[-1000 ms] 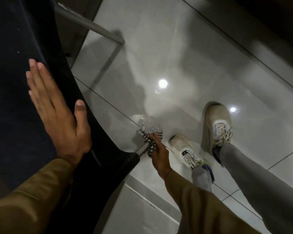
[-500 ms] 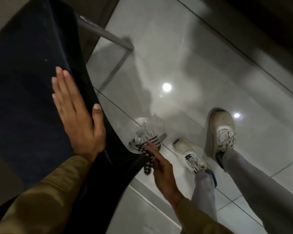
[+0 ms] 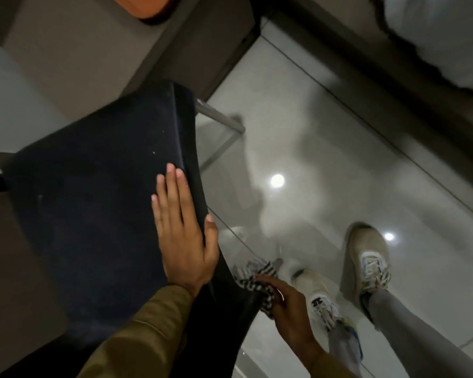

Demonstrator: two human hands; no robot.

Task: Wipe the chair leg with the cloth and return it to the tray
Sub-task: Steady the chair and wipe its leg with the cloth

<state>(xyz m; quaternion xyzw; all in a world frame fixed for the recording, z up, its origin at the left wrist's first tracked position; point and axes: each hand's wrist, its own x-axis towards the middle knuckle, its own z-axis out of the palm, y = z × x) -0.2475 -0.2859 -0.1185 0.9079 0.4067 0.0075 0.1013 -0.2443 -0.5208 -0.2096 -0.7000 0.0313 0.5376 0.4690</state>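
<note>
A dark chair seat [image 3: 93,214] fills the left of the view. My left hand [image 3: 183,236] lies flat on its right edge, fingers together, holding nothing. Below the seat's near corner my right hand [image 3: 287,304] grips a black-and-white checked cloth [image 3: 253,278], which is wrapped around the near metal chair leg [image 3: 277,261]. Only the leg's tip shows past the cloth. A second grey chair leg [image 3: 220,118] slants out from under the seat's far corner. I see no tray clearly.
Glossy grey floor tiles [image 3: 325,159] reflect ceiling lights. My two feet in pale sneakers [image 3: 366,255] stand just right of the cloth. A grey table or cabinet [image 3: 93,50] rises behind the chair, with an orange object [image 3: 148,6] at the top edge.
The view has tilted up and back, showing more of the seat and furniture behind. My right hand with the cloth has slid up the leg toward the seat. My left hand stays flat.
</note>
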